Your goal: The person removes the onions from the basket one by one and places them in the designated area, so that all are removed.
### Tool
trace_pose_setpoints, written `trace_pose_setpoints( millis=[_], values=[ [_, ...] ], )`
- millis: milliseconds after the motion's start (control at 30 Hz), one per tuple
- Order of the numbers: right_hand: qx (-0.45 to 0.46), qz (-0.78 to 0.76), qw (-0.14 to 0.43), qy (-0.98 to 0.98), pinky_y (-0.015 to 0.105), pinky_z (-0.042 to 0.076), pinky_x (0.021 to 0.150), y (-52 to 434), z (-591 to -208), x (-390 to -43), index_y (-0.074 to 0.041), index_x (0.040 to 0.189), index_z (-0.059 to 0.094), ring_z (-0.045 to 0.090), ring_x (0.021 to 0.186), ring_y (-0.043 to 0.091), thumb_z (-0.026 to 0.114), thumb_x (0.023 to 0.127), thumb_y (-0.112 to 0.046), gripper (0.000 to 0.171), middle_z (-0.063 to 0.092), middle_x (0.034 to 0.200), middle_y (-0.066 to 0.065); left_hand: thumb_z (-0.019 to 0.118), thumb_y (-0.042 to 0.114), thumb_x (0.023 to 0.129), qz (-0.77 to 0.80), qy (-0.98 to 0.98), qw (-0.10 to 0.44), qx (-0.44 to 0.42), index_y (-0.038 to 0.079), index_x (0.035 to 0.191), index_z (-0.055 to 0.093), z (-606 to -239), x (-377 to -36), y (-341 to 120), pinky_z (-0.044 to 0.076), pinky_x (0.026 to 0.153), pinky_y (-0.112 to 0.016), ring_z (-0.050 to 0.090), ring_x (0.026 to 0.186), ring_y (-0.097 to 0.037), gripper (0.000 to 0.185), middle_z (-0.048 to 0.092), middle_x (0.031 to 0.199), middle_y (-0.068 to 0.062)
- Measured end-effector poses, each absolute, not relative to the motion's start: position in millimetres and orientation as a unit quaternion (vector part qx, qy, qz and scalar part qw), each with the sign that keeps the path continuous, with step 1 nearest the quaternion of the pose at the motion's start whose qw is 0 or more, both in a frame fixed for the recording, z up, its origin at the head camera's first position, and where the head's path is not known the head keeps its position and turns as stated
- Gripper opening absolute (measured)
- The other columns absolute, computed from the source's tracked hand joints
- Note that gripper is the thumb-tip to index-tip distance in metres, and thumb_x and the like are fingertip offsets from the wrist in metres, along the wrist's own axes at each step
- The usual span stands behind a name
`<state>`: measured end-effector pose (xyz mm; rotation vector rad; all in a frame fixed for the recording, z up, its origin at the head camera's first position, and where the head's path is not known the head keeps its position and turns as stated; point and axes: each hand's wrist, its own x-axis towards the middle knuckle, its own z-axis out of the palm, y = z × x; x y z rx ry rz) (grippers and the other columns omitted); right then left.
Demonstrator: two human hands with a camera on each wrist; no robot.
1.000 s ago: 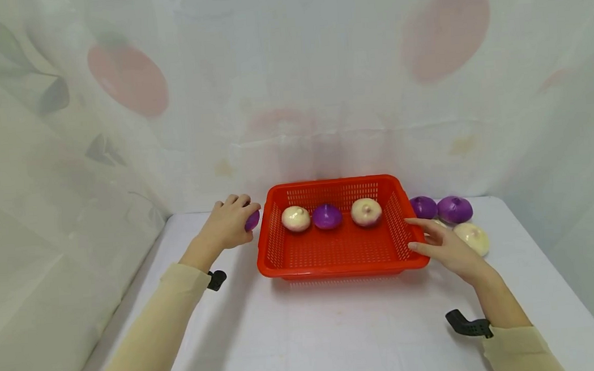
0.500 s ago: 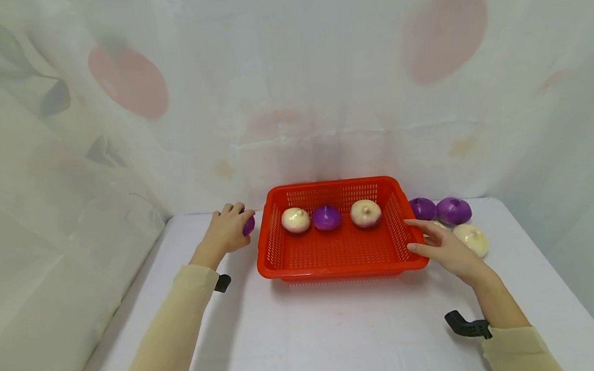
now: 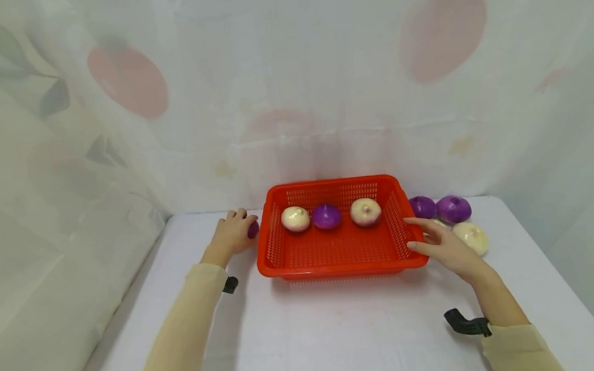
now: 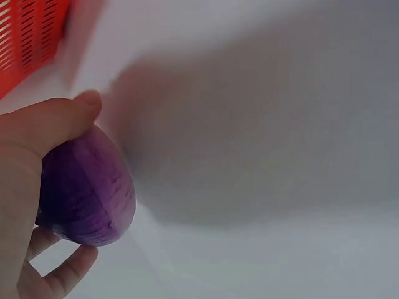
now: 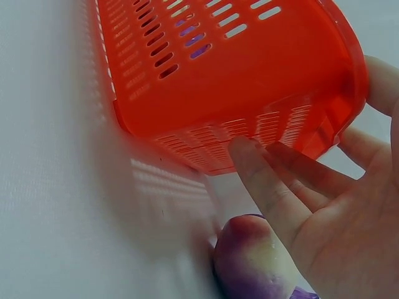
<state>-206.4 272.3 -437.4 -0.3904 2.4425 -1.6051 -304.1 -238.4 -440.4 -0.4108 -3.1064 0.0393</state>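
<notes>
My left hand [image 3: 232,235] holds a purple onion [image 4: 93,187] just left of the red basket [image 3: 343,269], fingers and thumb curled round it. In the head view most of that onion is hidden behind the hand. My right hand [image 3: 449,250] grips the basket's right end. In the right wrist view, some of its fingertips [image 5: 240,149] lie against the outer mesh wall. Inside the basket, a purple onion [image 3: 326,216] sits between two cream, purple-tinged, turnip-like bulbs, the left bulb [image 3: 295,219] and the right bulb [image 3: 366,212].
To the right of the basket, two purple onions, one left [image 3: 422,207] and one right [image 3: 454,209], lie near the back edge. A cream bulb [image 3: 471,238] lies in front of them, another partly behind my right hand. A printed curtain [image 3: 322,93] hangs behind the white table [image 3: 336,330].
My left hand, with the onion in it, has come down and slightly toward me, shifting left and then a little back right. My right hand and the basket have stayed in place.
</notes>
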Motion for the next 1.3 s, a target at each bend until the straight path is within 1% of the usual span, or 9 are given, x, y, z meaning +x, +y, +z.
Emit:
trace_pose_setpoints(
  millis=[133,267,500,667,767,900,1033,1200,1300],
  values=[
    [-0.13,-0.542,0.1,0.824,0.063,0.043,0.104,270.7,-437.1,-206.9,-0.017,0.156,0.039,0.036,0.141,0.049,0.066,0.1,-0.03,0.064,0.03,0.161,0.02,0.074,0.042,0.09,0.019,-0.992,-0.005,-0.127,0.015,0.143,0.057,-448.4,-304.6,-239.8,0.045,0.095,-0.062,0.044,0.127,-0.043,0.062,0.051,0.138,-0.02],
    [-0.131,-0.542,0.102,0.824,0.063,0.043,0.104,269.9,-436.5,-206.4,-0.017,0.157,0.038,0.036,0.141,0.05,0.066,0.1,-0.029,0.064,0.03,0.16,0.022,0.075,0.042,0.089,0.005,-0.992,-0.008,-0.128,0.014,0.144,0.056,-448.2,-303.1,-241.1,0.045,0.096,-0.062,0.042,0.13,-0.044,0.065,0.05,0.14,-0.02],
    [-0.132,-0.539,0.098,0.826,0.064,0.043,0.104,270.9,-433.5,-204.8,-0.015,0.157,0.038,0.037,0.14,0.051,0.066,0.1,-0.03,0.065,0.031,0.16,0.022,0.077,0.041,0.087,-0.022,-0.99,-0.019,-0.138,0.01,0.142,0.057,-429.9,-297.5,-237.7,0.048,0.096,-0.061,0.046,0.128,-0.043,0.067,0.052,0.14,-0.021],
    [-0.134,-0.539,0.096,0.826,0.064,0.043,0.104,272.3,-433.4,-205.1,-0.015,0.157,0.038,0.038,0.139,0.051,0.066,0.1,-0.03,0.065,0.032,0.159,0.023,0.074,0.04,0.091,-0.027,-0.989,-0.016,-0.147,0.008,0.139,0.059,-414.6,-295.8,-239.3,0.05,0.095,-0.06,0.05,0.124,-0.042,0.059,0.055,0.136,-0.019],
    [-0.135,-0.54,0.097,0.825,0.064,0.042,0.104,272.6,-433.7,-205.5,-0.015,0.157,0.038,0.038,0.14,0.051,0.066,0.1,-0.03,0.065,0.032,0.159,0.023,0.07,0.032,0.095,-0.031,-0.988,-0.006,-0.153,0.006,0.135,0.061,-404.1,-294.5,-240.4,0.05,0.095,-0.059,0.053,0.121,-0.042,0.049,0.057,0.132,-0.019],
    [-0.136,-0.543,0.099,0.823,0.063,0.042,0.104,272.8,-434.7,-206.0,-0.015,0.157,0.038,0.038,0.14,0.05,0.066,0.1,-0.03,0.065,0.032,0.159,0.023,0.066,0.024,0.094,-0.032,-0.986,0.018,-0.164,0.006,0.127,0.065,-391.1,-292.8,-240.3,0.05,0.092,-0.06,0.056,0.116,-0.041,0.038,0.061,0.125,-0.018],
    [-0.134,-0.544,0.1,0.822,0.063,0.043,0.104,272.9,-435.8,-206.1,-0.015,0.157,0.038,0.037,0.14,0.05,0.066,0.1,-0.03,0.066,0.031,0.159,0.022,0.065,0.022,0.093,-0.033,-0.983,0.044,-0.178,0.006,0.122,0.067,-380.9,-293.5,-237.8,0.051,0.089,-0.059,0.058,0.112,-0.041,0.034,0.063,0.12,-0.016],
    [-0.133,-0.543,0.098,0.823,0.063,0.043,0.104,271.9,-436.1,-205.6,-0.016,0.157,0.038,0.037,0.14,0.051,0.067,0.1,-0.031,0.066,0.031,0.16,0.022,0.064,0.02,0.094,-0.037,-0.977,0.086,-0.192,0.007,0.121,0.068,-367.4,-294.7,-230.5,0.053,0.087,-0.056,0.06,0.108,-0.039,0.03,0.065,0.117,-0.014],
    [-0.132,-0.544,0.096,0.823,0.062,0.044,0.103,271.2,-436.4,-205.2,-0.016,0.157,0.038,0.038,0.14,0.05,0.067,0.1,-0.031,0.065,0.032,0.159,0.022,0.063,0.021,0.095,-0.034,-0.974,0.101,-0.2,0.007,0.12,0.068,-359.0,-294.4,-224.9,0.053,0.087,-0.054,0.061,0.107,-0.037,0.029,0.066,0.117,-0.013]
  ],
)
